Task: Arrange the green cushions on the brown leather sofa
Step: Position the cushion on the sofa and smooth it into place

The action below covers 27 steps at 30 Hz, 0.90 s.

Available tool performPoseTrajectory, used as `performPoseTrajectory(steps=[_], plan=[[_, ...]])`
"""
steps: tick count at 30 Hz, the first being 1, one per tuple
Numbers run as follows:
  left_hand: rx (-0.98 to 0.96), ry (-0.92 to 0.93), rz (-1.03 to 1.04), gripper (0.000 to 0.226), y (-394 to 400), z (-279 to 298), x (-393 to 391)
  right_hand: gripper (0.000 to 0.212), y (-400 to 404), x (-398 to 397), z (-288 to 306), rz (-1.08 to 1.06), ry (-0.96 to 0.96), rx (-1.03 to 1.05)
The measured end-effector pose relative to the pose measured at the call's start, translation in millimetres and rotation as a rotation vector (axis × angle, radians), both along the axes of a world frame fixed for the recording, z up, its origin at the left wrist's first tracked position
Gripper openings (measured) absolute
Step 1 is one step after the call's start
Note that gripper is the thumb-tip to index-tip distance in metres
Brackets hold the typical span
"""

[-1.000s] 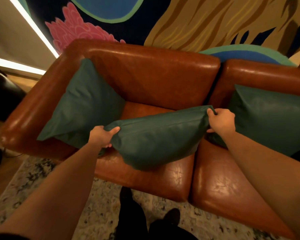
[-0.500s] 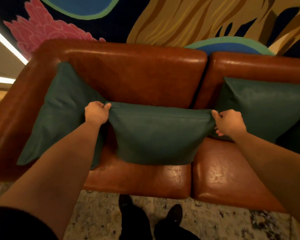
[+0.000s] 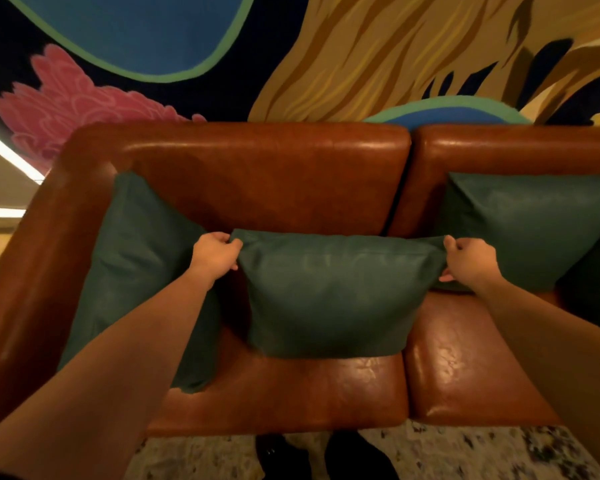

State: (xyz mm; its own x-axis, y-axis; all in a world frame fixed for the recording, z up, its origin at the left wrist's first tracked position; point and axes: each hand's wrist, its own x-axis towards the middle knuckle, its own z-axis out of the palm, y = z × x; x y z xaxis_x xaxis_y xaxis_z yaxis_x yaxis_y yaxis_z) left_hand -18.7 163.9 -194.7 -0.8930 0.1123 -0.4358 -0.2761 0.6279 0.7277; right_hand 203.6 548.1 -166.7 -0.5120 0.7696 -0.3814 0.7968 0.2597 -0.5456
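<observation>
A brown leather sofa [image 3: 274, 174] fills the view. The middle green cushion [image 3: 329, 296] stands upright on the left seat, near the backrest. My left hand [image 3: 214, 252] pinches its top left corner and my right hand [image 3: 470, 261] pinches its top right corner. A second green cushion [image 3: 136, 258] leans in the sofa's left corner against the armrest, partly hidden by my left forearm. A third green cushion [image 3: 534, 226] leans on the right backrest, and a darker green one [image 3: 593, 292] shows at the right edge.
A painted mural [image 3: 291, 57] covers the wall behind the sofa. A speckled rug [image 3: 465, 452] lies in front, with my dark shoes [image 3: 326, 459] on it. The left armrest [image 3: 28, 271] curves toward me. Light strips glow at the far left.
Both hands have lifted the middle cushion from lying tilted on the seat to standing upright and moved it back toward the backrest. The view has shifted closer and upward.
</observation>
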Motion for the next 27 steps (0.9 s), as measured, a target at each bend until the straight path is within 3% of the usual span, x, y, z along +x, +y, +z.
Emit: performPoseTrajectory(steps=[10,14,22,27], plan=[[0.014,0.014,0.094,0.032,47,-9,-61,0.045,68,-57,-2,0.078,-0.063,0.036],[0.019,-0.024,0.188,0.021,75,-5,-93,0.053,98,-92,1,0.207,-0.145,0.185],[-0.01,-0.026,0.228,0.022,107,0,-140,0.051,152,-155,-13,0.383,-0.21,0.345],[-0.031,0.016,0.233,0.023,119,9,-147,0.05,156,-163,-18,0.33,-0.157,0.307]])
